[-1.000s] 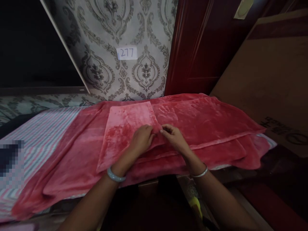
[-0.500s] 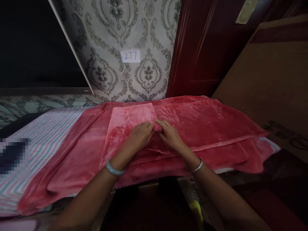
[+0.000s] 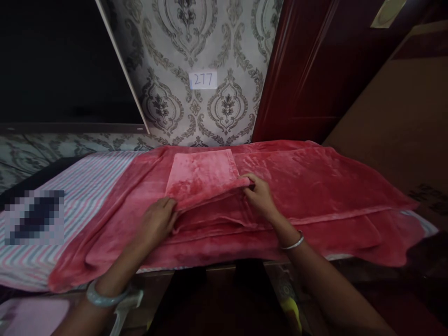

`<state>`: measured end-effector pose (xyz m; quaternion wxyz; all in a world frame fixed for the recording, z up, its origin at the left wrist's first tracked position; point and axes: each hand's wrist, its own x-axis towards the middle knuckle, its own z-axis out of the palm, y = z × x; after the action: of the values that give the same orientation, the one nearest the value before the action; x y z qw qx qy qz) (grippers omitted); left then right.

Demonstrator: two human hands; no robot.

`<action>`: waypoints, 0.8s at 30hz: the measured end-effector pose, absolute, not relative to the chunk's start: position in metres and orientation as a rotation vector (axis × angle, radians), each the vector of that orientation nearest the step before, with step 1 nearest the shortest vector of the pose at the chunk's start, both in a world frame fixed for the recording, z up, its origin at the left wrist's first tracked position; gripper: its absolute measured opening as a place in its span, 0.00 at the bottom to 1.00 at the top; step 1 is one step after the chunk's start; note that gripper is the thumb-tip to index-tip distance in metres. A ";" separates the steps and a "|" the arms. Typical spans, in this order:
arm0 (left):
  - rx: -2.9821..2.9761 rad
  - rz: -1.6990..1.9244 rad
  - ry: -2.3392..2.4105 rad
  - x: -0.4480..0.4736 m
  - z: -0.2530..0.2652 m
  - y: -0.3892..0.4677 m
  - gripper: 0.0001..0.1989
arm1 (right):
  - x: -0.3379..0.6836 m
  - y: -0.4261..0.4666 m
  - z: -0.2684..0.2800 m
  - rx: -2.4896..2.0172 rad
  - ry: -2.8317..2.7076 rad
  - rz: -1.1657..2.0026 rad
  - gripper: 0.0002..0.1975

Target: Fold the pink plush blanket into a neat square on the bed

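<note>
A red plush blanket (image 3: 315, 182) lies spread in layers over a long surface. Its lighter pink folded flap (image 3: 201, 168) is lifted along the near edge by both hands. My left hand (image 3: 159, 217) pinches the flap's left near corner, fingers closed. At the right end of the same edge, my right hand (image 3: 257, 193) grips the fabric between thumb and fingers. The raised edge runs between the two hands, slanting up to the right, with darker red folds showing beneath it.
Under the blanket lies a striped cloth (image 3: 94, 182), bare at the left. A dark screen (image 3: 66, 65) hangs at the upper left. A large cardboard box (image 3: 399, 107) leans at the right beside a dark red door (image 3: 304, 70). A paper marked 277 (image 3: 203, 80) is on the wall.
My hands were close together at the middle of the flap's near edge. The left has slid left and toward me to the corner; the right stays at the right end. The edge is now stretched between them.
</note>
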<state>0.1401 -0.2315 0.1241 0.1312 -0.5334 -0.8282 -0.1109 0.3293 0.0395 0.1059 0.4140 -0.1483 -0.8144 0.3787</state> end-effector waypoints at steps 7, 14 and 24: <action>-1.565 -0.438 -2.351 0.134 0.113 -0.252 0.11 | 0.337 0.032 0.096 -0.355 -2.001 0.896 0.14; -1.531 -0.413 -2.450 0.135 0.095 -0.274 0.08 | 0.345 0.032 0.084 -0.369 -2.040 0.919 0.18; -1.576 -0.332 -2.593 0.134 0.108 -0.274 0.10 | 0.350 0.028 0.083 -0.389 -2.051 0.963 0.18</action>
<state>0.1342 -0.2739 0.1077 0.0448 -0.5157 -0.8487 -0.1086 0.3496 0.0279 0.0833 0.4090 -0.1542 -0.8141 0.3823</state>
